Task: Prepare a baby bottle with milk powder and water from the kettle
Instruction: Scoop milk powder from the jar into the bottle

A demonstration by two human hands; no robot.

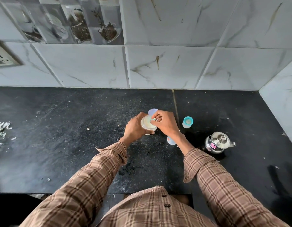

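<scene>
Head camera looks down on your two hands over a black counter [76, 145], with marbled tiles on the wall behind. Your left hand [135, 128] curls round the side of a small open tub [147, 125] of pale milk powder, holding it steady on the counter. Your right hand [164, 123] reaches over the tub's mouth, its fingertips pinching a small green scoop [153, 119] just above the powder. A pale round lid [152, 111] shows just behind the tub, partly hidden by your hands. The baby bottle [187, 122], with a teal collar and an open top, stands upright on the counter just right of your right hand, apart from it. A pale blue cap [171, 140] lies under your right wrist. The steel kettle [219, 142], lid on, sits near the bottle, further right and closer to you. Both sleeves are brown plaid. Pale scraps [1, 131] lie at the counter's far left edge, and a wall socket [4, 56] is above them.
</scene>
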